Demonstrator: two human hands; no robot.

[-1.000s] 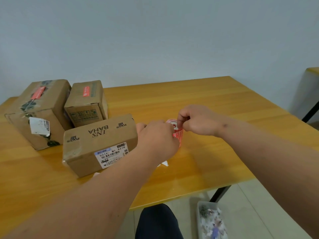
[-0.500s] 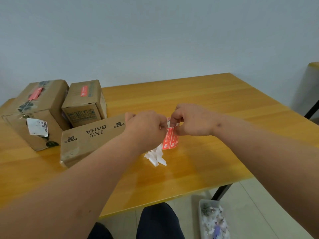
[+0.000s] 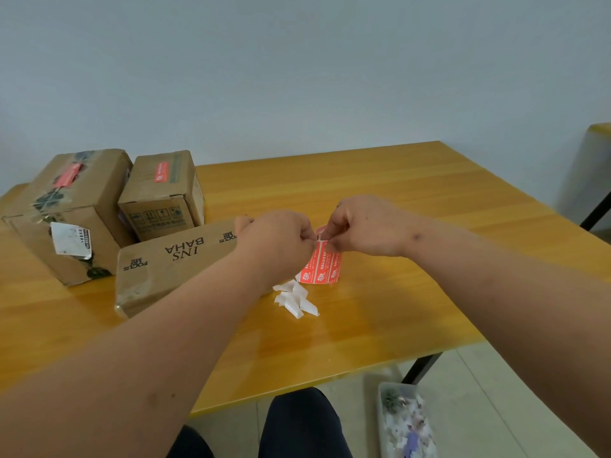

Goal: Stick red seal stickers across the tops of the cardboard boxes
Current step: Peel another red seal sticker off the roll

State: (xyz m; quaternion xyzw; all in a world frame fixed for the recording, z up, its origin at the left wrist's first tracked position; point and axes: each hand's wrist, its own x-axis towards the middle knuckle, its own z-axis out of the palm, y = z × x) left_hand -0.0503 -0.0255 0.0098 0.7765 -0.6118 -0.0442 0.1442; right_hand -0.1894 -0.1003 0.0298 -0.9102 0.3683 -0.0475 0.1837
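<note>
Three cardboard boxes stand at the left of the wooden table [image 3: 413, 292]. The large box [image 3: 66, 206] and the small box [image 3: 162, 193] behind each carry a red seal sticker on top. The nearer flat box [image 3: 172, 259], printed "INS BAHA", shows no red sticker on its visible top. Just right of it, my left hand [image 3: 277, 239] and my right hand [image 3: 360, 226] both pinch the upper end of a strip of red seal stickers [image 3: 322, 267], which hangs down over the table.
A small heap of white backing paper scraps [image 3: 296, 297] lies on the table below the strip. On the floor at the right stands a clear bin [image 3: 406, 421] holding scraps. A table leg [image 3: 420, 368] slants beside it. My knee [image 3: 297, 421] shows under the front edge.
The red strip has come up from between my hands and now hangs in full view. Both hands have lifted slightly and stay pinched together at its top.
</note>
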